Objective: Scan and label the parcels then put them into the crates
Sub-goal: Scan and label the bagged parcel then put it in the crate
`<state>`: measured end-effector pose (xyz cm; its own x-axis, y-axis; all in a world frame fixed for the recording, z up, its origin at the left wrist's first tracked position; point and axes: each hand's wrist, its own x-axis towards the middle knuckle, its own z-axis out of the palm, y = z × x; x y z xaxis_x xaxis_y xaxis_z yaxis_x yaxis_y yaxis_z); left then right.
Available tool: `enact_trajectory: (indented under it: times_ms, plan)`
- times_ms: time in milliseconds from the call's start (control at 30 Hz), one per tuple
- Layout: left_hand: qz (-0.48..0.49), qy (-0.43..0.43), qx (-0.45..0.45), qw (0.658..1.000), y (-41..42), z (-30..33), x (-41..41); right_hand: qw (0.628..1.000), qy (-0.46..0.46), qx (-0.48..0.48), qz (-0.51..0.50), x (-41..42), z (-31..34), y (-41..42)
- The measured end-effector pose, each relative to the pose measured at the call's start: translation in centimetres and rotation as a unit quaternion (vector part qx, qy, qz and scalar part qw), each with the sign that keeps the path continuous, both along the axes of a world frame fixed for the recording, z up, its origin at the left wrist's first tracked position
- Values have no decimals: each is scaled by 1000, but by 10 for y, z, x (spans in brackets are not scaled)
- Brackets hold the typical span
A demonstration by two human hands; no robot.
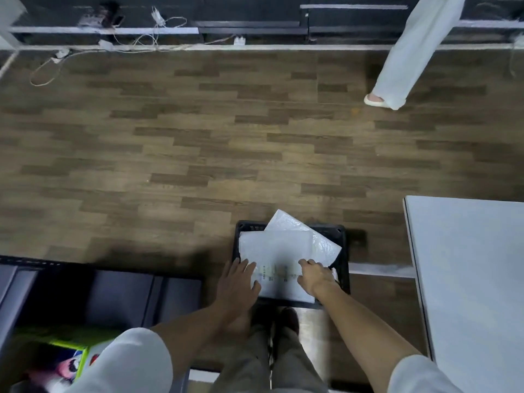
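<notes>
Both hands are down in the crate here. The left hand (239, 275) lies flat with its fingers spread, pressing on the near-left part of the top parcel (276, 251), a white poly mailer. The right hand (313, 275) has its fingers bent over the parcel's right side; looks like it's pinching the edge, but the frame is a bit smeared, so I can't say for sure that it's gripping and not just resting there.

Right between the two hands there's a printed label (276, 273) stuck on the parcel, so I'd guess scanning and labelling are done for this one and we're in the "put it in the crate" step.

Under the hands, the parcel sits inside the black crate (344, 251) on the floor. Just beyond the fingertips, a second white parcel (306, 234) lies underneath at an angle, its far corner poking over the crate's far rim.

Further out, to the right of the right hand, is a white table (467, 265). Way past the crate, someone else's leg (402, 61) in pale trousers stands on the wood floor.

Next move, I reckon: let go, lift both hands clear without dragging the slippery mailer along, then go for the next parcel.
</notes>
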<state>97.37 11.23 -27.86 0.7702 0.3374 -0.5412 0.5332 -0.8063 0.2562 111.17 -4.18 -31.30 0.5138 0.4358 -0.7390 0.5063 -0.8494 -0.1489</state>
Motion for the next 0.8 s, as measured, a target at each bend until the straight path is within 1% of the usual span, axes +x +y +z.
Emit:
enact_trajectory:
  times_ms: [133, 367, 433, 500, 567, 633, 700, 800]
  plan:
    - [-11, 10, -7, 1000, 16, -47, 22, 1000, 4, 8, 0, 12, -46, 17]
    - [-37, 1, -4, 999, 34, -164, 50, 1000, 21, -3, -14, 25, -169, 26]
    - [-45, 6, -4, 999, 40, -197, 52, 999, 15, -2, -33, 29, -203, 24]
    - [-52, 14, -9, 999, 46, -226, 51, 996, 10, 10, -93, 33, -233, 23]
    - [-52, 16, -15, 998, 52, -250, 50, 980, 8, 39, -195, 35, -261, 22]
    - [-54, 16, -10, 998, 58, -268, 49, 947, 19, 66, -315, 39, -281, 25]
    - [-53, 18, -6, 998, 64, -282, 47, 903, 49, 72, -420, 43, -297, 28]
    - [-52, 17, 1, 998, 70, -296, 41, 848, 58, 80, -521, 48, -313, 34]
